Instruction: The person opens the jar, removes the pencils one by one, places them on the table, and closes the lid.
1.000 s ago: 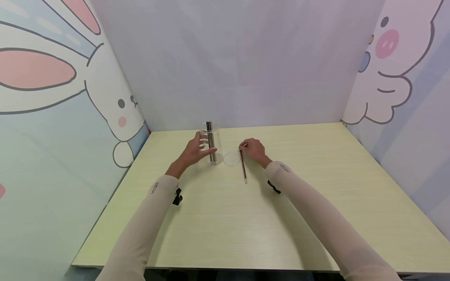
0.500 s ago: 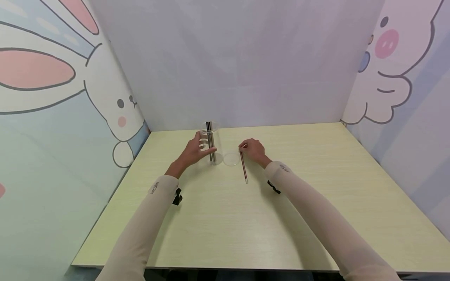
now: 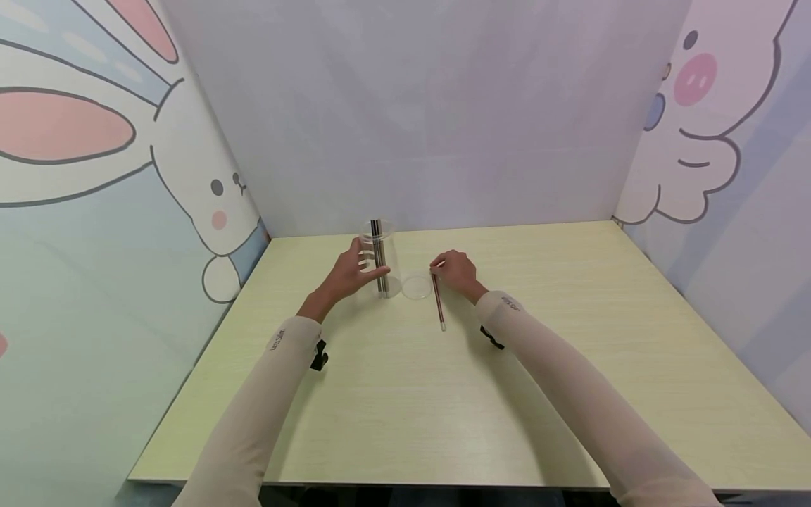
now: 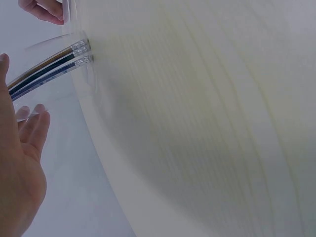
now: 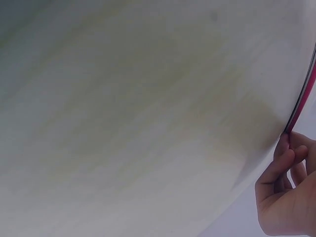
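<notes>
Your left hand (image 3: 350, 271) is wrapped around the clear cylindrical container (image 3: 394, 255), fingers at its far left side and thumb across its near side; the container stands upright toward the far side of the wood-grain table (image 3: 393, 408), left of centre, and holds a cluster of upright pencils (image 3: 381, 257), three of whose silvery ends show at its base in the left wrist view. Your right hand (image 3: 456, 270), well apart from the left, pinches the far end of the red-and-black pencil (image 3: 439, 304) between thumb and fingertips; the pale-tipped end of that pencil points to the near side; you cannot tell from these views whether it touches the table. The clear disc (image 3: 417, 287) lies flat between the container and the pinched pencil, just beside both; a pale grey wall (image 3: 443, 127) rises behind the far edge.
</notes>
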`<state>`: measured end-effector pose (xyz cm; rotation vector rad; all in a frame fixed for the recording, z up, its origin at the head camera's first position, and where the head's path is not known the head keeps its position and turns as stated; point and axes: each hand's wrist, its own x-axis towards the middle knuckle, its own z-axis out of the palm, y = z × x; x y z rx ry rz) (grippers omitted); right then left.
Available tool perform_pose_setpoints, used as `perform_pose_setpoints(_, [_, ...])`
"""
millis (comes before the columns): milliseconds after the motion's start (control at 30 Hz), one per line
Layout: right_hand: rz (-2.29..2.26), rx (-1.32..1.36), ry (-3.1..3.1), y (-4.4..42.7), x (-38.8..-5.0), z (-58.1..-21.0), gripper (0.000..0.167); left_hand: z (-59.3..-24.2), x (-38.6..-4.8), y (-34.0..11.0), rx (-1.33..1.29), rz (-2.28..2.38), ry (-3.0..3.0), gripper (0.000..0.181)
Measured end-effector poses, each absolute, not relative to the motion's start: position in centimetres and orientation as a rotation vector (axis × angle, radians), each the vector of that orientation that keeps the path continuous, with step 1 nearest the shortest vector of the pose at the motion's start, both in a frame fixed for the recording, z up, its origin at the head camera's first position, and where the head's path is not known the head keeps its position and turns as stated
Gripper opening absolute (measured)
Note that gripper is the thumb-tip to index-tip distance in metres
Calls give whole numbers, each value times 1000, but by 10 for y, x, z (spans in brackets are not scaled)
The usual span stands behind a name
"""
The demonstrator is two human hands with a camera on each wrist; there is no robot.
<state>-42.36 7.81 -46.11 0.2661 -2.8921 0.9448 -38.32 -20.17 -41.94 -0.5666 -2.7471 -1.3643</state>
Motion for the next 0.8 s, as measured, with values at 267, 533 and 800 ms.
perform_pose_setpoints(267, [932, 231, -2909, 76, -423, -459, 17, -419, -382, -202, -574, -1351, -2748, 83])
perform_pose_setpoints(533, [963, 244, -2873, 79, -422, -459, 19, -419, -381, -203, -574, -1356, -2750, 83])
perform_pose_setpoints(800, [951, 296, -2826, 84, -423, -447, 23, -418, -380, -204, -577, -1352, -2741, 79])
